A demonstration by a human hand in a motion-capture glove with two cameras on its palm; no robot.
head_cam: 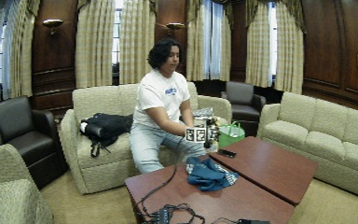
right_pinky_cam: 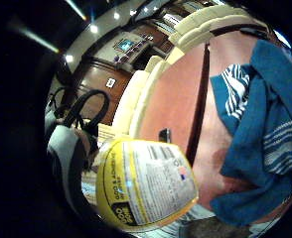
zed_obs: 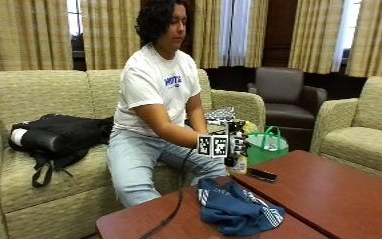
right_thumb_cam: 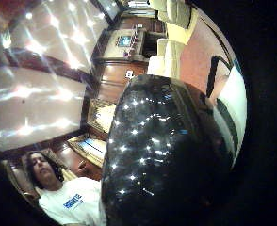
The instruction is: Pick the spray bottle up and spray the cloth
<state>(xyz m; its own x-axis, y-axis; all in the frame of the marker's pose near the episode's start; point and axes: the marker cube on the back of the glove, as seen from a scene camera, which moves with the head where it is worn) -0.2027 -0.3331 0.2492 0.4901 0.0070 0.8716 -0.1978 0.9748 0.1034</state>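
**Spray bottle held up above the cloth**

Clearly lifted off the surface [zed_obs: 350, 194], the yellow-labelled spray bottle [zed_obs: 237, 162] sits in the gloved right hand [zed_obs: 234, 142] near the middle of the outside view, just above the far edge of the reddish wooden surface. The fingers are curled round the bottle's upper part; the marker in front hides most of the grip, so how the fingers lie on the trigger cannot be told. In the little finger side palm view the bottle's round base and printed yellow and white label [right_pinky_cam: 146, 186] fill the lower middle of the frame, close to the palm.

A blue cloth with white stripes [zed_obs: 234, 209] lies crumpled on the surface in the lower middle of the outside view, below the bottle and apart from it. The same cloth [right_pinky_cam: 262, 134] fills the right side of the little finger side view.

A small black device [zed_obs: 262, 175], probably a phone, lies flat on the surface just right of the bottle. Behind the hand stands a green bag [zed_obs: 267, 147]. The person sits on a beige sofa [zed_obs: 39, 94], with a black backpack [zed_obs: 62, 134] on the cushion at left centre. The thumb side view is mostly filled by a dark glossy shape that I cannot identify.
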